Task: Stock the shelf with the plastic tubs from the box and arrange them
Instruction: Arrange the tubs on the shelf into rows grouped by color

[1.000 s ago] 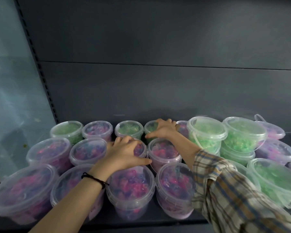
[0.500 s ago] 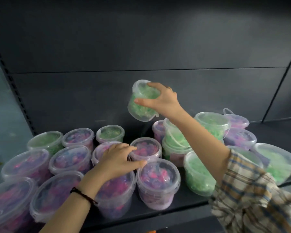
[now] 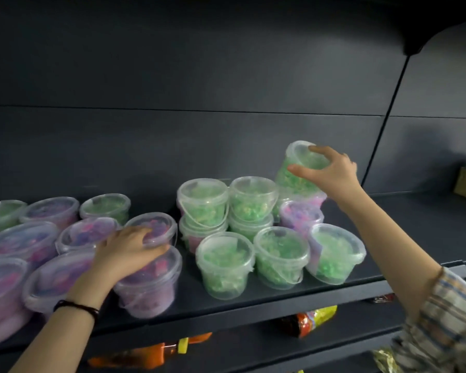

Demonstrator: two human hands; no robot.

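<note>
Green-filled clear plastic tub [image 3: 297, 172] is held tilted in the right grip [image 3: 334, 176]; pink-filled clear tub [image 3: 159, 224] is clasped under the left grip [image 3: 127, 251].

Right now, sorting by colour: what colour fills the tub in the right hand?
Green, inside the clear tub; head view.

Dim, cool light from above and in front leaves a pale sheen mid-frame on the dark back panel [image 3: 226, 146]. Tub lids [image 3: 253, 185] catch faint glare. Lower right, the plaid sleeve [image 3: 447, 319] blurs; the right-hand upright [image 3: 387, 117] bows.
</note>
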